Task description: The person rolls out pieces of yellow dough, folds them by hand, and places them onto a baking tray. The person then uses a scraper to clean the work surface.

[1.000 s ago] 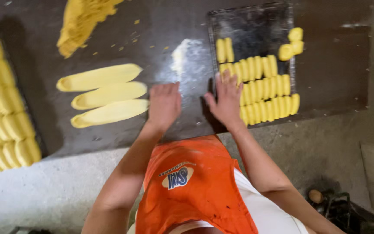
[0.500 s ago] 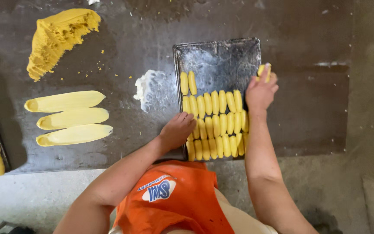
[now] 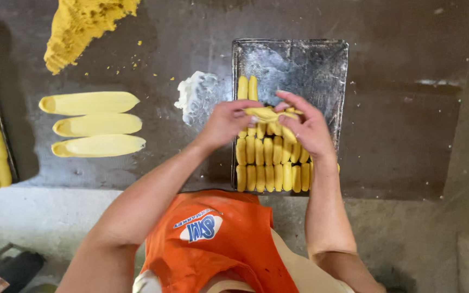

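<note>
Both hands, left (image 3: 225,122) and right (image 3: 306,127), pinch one dough piece (image 3: 267,114) over the tray (image 3: 321,65); lower rows filled; upper half bare; three logs (image 3: 96,125) at left uncut.

Left hand (image 3: 225,123) and right hand (image 3: 306,126) are meeting at frame centre over the dark baking tray (image 3: 321,62), both pinching one yellow dough piece (image 3: 264,114). Rows of dough fingers (image 3: 270,163) are filling the tray's lower half. Three long dough logs (image 3: 96,123) are lying at left on the desk (image 3: 408,135).
</note>
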